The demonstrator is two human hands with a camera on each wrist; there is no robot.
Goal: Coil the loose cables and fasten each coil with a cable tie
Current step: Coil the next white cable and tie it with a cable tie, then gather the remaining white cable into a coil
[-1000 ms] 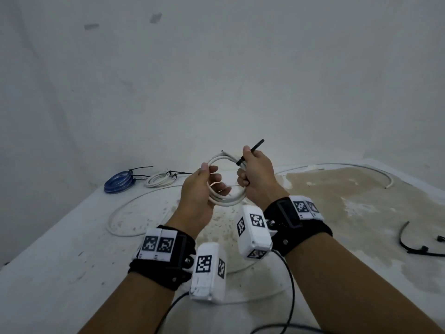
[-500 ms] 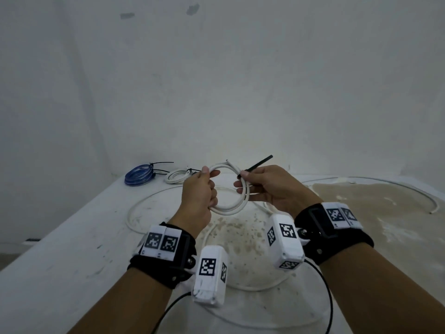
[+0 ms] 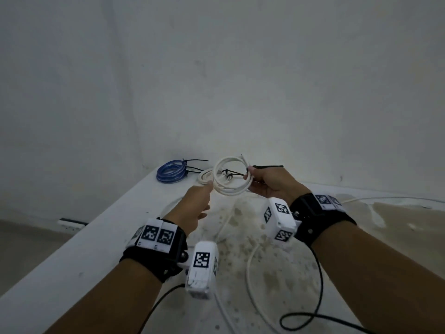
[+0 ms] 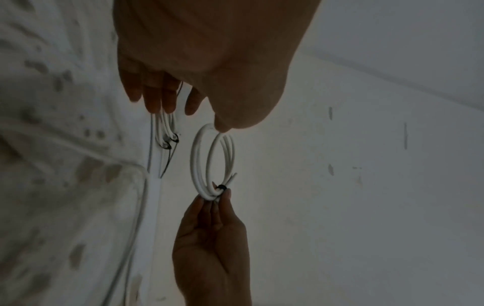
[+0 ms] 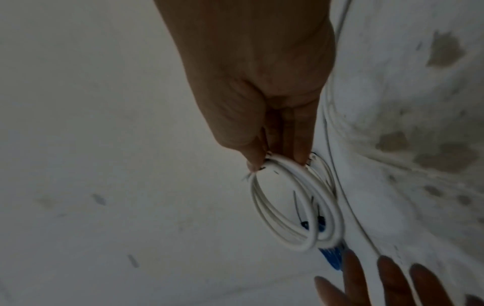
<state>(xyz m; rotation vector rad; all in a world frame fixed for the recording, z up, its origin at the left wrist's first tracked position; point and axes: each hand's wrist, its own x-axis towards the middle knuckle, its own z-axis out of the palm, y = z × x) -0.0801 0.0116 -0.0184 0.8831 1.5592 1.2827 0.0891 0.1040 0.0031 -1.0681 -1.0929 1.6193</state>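
A small white cable coil point(image 3: 231, 192) hangs in the air over the far part of the table. My right hand point(image 3: 250, 175) pinches it at its right side, where a black cable tie point(image 3: 267, 167) wraps it, tail sticking out to the right. The left wrist view shows the tie's head at the pinch point(image 4: 221, 188) and the coil point(image 4: 195, 161) hanging from the right hand point(image 4: 217, 198). My left hand point(image 3: 204, 196) is just left of the coil, fingers straight, thumb tip at the coil's edge. The right wrist view shows the coil point(image 5: 296, 246) gripped by the right hand point(image 5: 277, 161).
A tied blue coil point(image 3: 171, 171) and a tied white coil point(image 3: 204, 177) lie at the table's far left corner, just behind the held coil. A long loose white cable point(image 3: 249, 261) winds over the stained tabletop point(image 3: 361, 237). The table's left edge point(image 3: 96, 237) drops away.
My left hand has let go of the coil and opened. My right hand has carried the coil forward, towards the tied coils at the far corner.
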